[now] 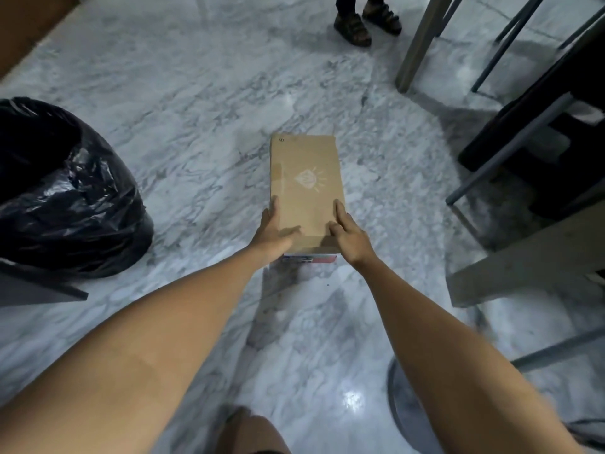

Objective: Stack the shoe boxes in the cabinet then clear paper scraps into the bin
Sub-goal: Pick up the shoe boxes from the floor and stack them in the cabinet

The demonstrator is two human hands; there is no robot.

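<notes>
A brown cardboard shoe box (306, 178) with a pale emblem on its lid is at the middle of the view, over the marble floor. My left hand (273, 232) grips its near left corner, thumb lying on the lid. My right hand (348, 237) grips the near right corner, fingers on the lid. A red and white label shows on the box's near end, under my hands. A bin lined with a black plastic bag (65, 198) stands to the left. No cabinet interior or paper scraps show.
Metal table and chair legs (422, 40) crowd the right side, with a dark chair frame (530, 126) close to the box. Another person's sandalled feet (366, 21) stand at the far top. A dark board edge (42, 290) juts in at the left.
</notes>
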